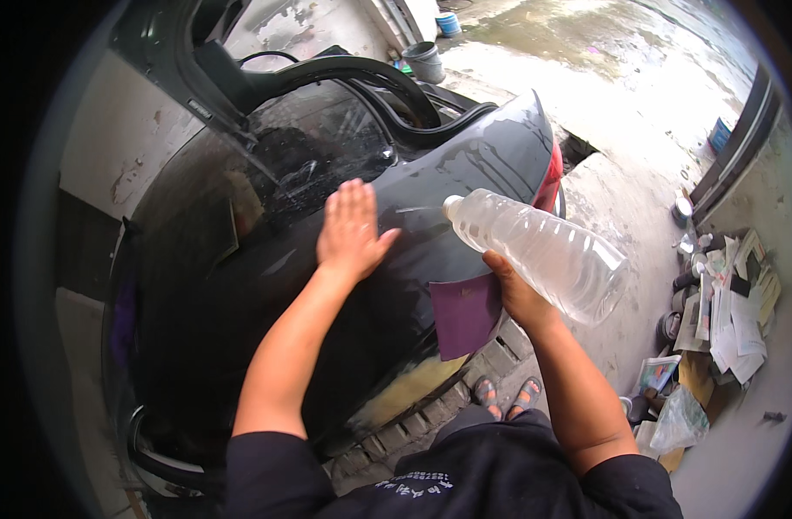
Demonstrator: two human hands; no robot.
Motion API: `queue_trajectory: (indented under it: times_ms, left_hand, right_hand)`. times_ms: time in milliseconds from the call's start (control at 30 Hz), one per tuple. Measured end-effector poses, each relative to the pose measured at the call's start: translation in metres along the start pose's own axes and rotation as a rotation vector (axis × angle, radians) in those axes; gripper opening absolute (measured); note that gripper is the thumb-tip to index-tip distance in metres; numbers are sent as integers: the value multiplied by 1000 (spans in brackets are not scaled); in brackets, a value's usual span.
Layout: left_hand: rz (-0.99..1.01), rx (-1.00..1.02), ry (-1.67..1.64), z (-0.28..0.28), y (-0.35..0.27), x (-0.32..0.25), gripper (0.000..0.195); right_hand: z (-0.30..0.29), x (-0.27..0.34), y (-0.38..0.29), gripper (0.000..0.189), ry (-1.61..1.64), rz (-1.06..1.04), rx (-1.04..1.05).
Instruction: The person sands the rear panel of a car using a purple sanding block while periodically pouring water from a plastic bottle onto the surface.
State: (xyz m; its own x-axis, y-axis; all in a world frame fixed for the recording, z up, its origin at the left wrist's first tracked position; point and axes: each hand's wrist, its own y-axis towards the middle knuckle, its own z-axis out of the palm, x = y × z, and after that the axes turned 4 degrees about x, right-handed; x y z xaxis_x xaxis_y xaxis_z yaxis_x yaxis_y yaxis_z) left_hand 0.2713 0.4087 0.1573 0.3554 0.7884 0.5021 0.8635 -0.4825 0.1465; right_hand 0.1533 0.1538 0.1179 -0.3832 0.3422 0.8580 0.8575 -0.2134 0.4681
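My left hand (354, 227) lies flat on the dark rear quarter panel (448, 175) of a car, fingers together and thumb out, holding nothing. A clear plastic bottle (542, 250) of liquid is in my right hand (522, 295), tilted with its white cap (452, 206) towards the left hand. A thin jet of liquid leaves the cap. The same hand pins a purple sheet of sandpaper (464, 318) that hangs beside the bottle. Wet streaks mark the grey, dull part of the panel near the red tail light (553, 175). Lower down shows a yellowish bare patch (412, 392).
The raised tailgate (175, 71) arches over the upper left. Papers (736, 331), cans and a plastic bag (681, 422) are heaped along the right wall. A grey bucket (424, 63) and a blue bucket (448, 24) stand beyond the car. Paving blocks (422, 425) edge the floor by my feet.
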Motion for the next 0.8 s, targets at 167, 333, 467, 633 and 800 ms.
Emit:
queue_trajectory:
  times_ms: [167,333,467,633,800]
  left_hand:
    - [11,7,-49,10,97,-76,86]
    - [155,-60,-116,17,113,-83,85]
    - [149,-62,-139,-2,40,-22,84]
    - [78,-4,2,-13,-50,46,92]
    - [226,29,-72,2,0,-14,93]
  right_hand:
    - [-11,-13,-6,59,-40,142,-23]
    - [-17,-15,-8,63,-114,130,-25]
    - [-25,-11,-11,68,-184,200,30]
    - [-24,1,-4,72,67,84,-18]
    - [-34,-6,-6,70,316,283,-63]
